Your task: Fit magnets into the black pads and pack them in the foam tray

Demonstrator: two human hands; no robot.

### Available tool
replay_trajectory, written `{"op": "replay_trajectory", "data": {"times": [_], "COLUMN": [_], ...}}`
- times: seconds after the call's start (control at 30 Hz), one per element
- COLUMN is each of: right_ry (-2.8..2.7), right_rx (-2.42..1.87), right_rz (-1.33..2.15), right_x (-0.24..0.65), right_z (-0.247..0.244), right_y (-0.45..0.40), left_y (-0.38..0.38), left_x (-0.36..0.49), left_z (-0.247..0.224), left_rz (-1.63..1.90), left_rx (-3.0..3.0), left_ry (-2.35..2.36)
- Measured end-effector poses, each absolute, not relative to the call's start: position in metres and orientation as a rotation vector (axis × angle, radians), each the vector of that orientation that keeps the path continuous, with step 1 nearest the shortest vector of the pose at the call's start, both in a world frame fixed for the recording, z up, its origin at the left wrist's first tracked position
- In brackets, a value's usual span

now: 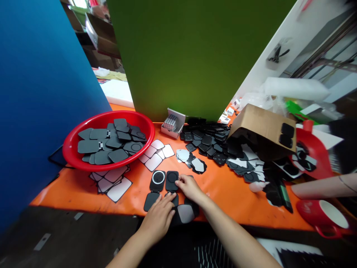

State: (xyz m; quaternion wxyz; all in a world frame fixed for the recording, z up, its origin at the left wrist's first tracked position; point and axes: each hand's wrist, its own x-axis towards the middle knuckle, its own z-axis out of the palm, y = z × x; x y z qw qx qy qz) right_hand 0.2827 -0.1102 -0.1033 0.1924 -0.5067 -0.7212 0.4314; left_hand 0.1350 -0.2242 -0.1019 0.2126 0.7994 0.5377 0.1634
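Observation:
A black folding charging pad [172, 179] lies unfolded at the front of the table, its upper panel marked with a faint ring. My right hand [190, 188] has thumb and fingers pinched at the right edge of that upper panel. Fingers outstretched, my left hand [159, 215] lies over its lower panel and partly covers it. Just left is a second folding pad [151, 201] with a white ring around a textured disc. A dark piece with a grey rounded face [186, 213] lies at the table edge; another dark pad behind my right wrist is mostly hidden.
A red basin [67, 150] of grey folding pads stands left. Pale sheets [119, 189] and silvery cut pieces [183, 155] lie nearby. Behind are a small white box [178, 131] and many black pieces [206, 140]. Right are a cardboard carton [259, 126], a bottle [257, 187] and a red mug [315, 214].

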Motion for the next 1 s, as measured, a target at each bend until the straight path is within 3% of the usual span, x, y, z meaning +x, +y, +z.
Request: {"op": "replay_trajectory", "data": {"times": [0.6,1.0], "right_ry": [-2.139,-2.341], "right_rx": [-1.527,-1.658], "right_rz": [1.074,0.757], "right_x": [0.279,0.271], "right_z": [-0.100,-0.092], "right_y": [-0.109,-0.108], "left_y": [-0.224,-0.224], "left_x": [0.134,0.133], "left_z": [-0.105,-0.107], "left_rz": [0.390,0.407], "left_rx": [2.266,2.287], "left_ry": [1.495,1.487]}}
